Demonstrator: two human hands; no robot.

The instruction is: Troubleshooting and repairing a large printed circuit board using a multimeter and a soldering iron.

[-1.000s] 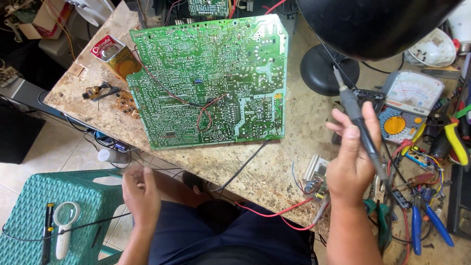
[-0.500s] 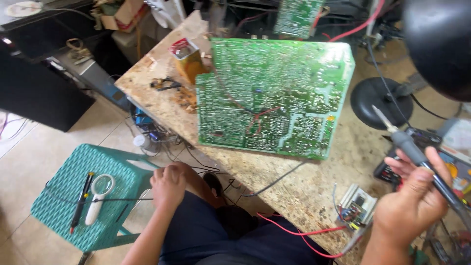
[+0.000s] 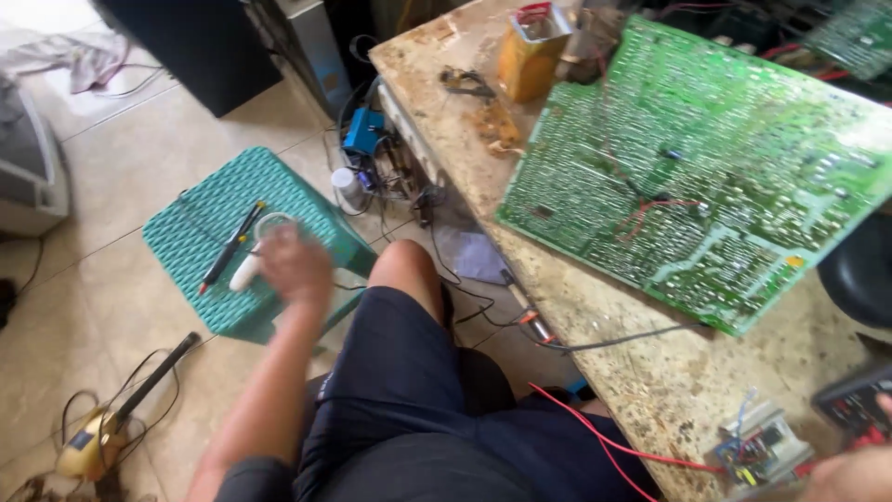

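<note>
Left hand (image 3: pixel 295 267) blurred over teal stool (image 3: pixel 200 251), above white magnifier (image 3: pixel 249 270); grip state cannot be told. Black pen (image 3: pixel 229 244) laid beside magnifier on stool. Right hand (image 3: pixel 850 474) seen only at frame edge (grip hidden). Green circuit board (image 3: pixel 688 158) laid on bench (image 3: pixel 650 372). Open yellow tin (image 3: pixel 531 51) stood at bench's far end, contents unclear.

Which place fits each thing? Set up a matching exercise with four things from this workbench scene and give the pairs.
Things:
1. green circuit board
2. magnifying glass
3. red wire
4. left hand

Places:
A. on the teal stool
B. flat on the stone table
C. above the stool, by the magnifying glass
D. hanging off the table edge over the lap

Pairs: 1-B, 2-A, 3-D, 4-C
</note>
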